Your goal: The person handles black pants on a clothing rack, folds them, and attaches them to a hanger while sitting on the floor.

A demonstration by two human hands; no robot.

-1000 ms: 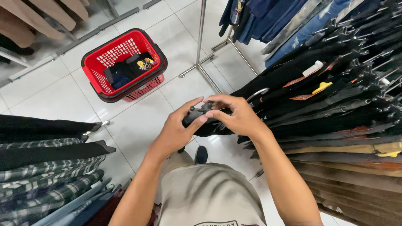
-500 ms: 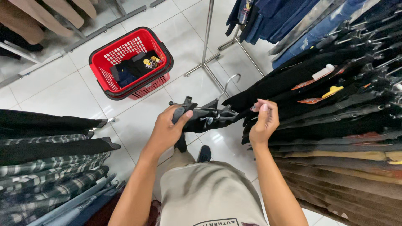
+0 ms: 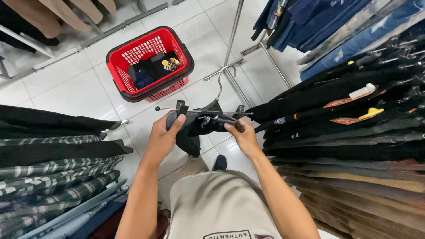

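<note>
We see left hand [image 3: 163, 137] pinching garment [image 3: 195, 128] at hanger [image 3: 208, 110] clip, right hand [image 3: 241, 135] pinching its far end; cloth could slip from the clips beside basket [image 3: 119, 84].

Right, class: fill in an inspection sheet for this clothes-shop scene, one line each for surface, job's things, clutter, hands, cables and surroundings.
Surface: white tiled floor, glossy.
Job's things: metal clip hanger with a dark garment hanging from it, held in front of the person.
Clutter: red basket on the floor, holding folded dark clothes.
Hands: left hand grips the garment at the hanger's left clip; right hand holds its right side.
Cables: nothing seen.
Surroundings: rack of dark trousers at right, plaid shirts at left, jeans top right.
</note>
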